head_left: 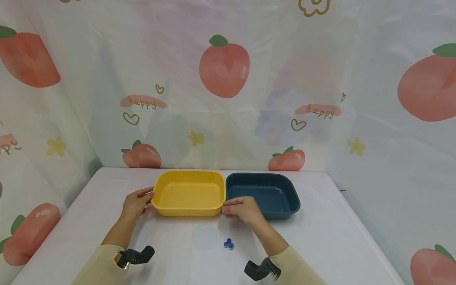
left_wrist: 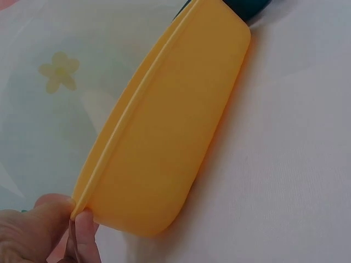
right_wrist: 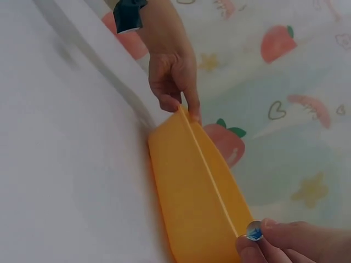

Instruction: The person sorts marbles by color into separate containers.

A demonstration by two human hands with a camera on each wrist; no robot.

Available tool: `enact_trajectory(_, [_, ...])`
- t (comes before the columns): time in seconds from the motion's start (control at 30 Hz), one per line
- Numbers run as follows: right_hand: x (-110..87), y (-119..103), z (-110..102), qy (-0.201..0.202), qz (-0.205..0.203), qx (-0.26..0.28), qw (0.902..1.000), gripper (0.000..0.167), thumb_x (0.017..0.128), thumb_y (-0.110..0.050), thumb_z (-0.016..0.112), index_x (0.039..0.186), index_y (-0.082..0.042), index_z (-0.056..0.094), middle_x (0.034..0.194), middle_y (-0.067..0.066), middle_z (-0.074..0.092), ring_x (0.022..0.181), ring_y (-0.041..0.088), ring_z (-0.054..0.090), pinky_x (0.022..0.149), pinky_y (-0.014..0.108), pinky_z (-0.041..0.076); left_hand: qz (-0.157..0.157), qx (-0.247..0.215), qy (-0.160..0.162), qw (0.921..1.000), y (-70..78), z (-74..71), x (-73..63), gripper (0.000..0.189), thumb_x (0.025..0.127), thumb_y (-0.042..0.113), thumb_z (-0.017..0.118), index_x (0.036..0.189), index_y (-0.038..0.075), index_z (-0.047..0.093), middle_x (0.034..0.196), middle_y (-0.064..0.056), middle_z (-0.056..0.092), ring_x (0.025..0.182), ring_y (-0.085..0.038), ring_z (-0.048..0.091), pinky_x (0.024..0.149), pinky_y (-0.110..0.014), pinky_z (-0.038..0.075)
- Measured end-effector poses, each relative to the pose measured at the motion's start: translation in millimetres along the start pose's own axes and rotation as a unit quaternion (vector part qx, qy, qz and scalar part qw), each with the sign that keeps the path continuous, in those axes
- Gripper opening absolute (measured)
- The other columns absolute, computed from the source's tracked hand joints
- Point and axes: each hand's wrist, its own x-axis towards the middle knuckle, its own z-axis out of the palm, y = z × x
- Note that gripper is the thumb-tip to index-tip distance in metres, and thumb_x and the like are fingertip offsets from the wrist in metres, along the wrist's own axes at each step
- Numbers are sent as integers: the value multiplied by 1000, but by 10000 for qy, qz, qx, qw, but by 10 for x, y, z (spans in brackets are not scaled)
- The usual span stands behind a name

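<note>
In the head view, a yellow tray (head_left: 189, 212) stands toward the back of the table. At its left edge my left hand (head_left: 135, 204) pinches the rim between thumb and fingers, as the left wrist view also shows. My right hand (head_left: 242, 208) is at the tray's front right corner, fingertips right at the rim. Between its thumb and finger the right wrist view shows a small clear-and-blue glass marble (right_wrist: 254, 230), hidden in the head view. Three blue marbles (head_left: 229, 244) lie together on the table in front of the tray.
A dark blue tray (head_left: 276, 215) stands close against the yellow tray's right side, partly behind my right hand and forearm. The white-covered table (head_left: 342, 237) ends at a patterned cloth backdrop (head_left: 228, 126). Each wrist wears a black band (head_left: 137, 256).
</note>
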Motion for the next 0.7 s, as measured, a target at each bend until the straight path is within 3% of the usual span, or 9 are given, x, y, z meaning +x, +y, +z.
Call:
enact_trajectory(0.23, [118, -50, 33, 125, 119, 391, 9991, 29, 82, -6, 78, 107, 7, 71, 94, 16, 75, 84, 22, 74, 78, 33, 60, -39, 7, 18, 10000, 0, 3, -3, 44, 99, 22, 58, 139, 3, 54, 134, -22, 56, 80, -2, 61, 70, -21, 57])
enact_trajectory(0.7, [269, -129, 87, 147, 263, 655, 9974, 29, 84, -4, 76, 110, 8, 70, 96, 17, 75, 86, 23, 74, 77, 31, 60, 50, -65, 45, 10000, 10, 6, -8, 44, 99, 20, 59, 138, 2, 55, 129, -20, 61, 77, 0, 61, 68, -21, 57])
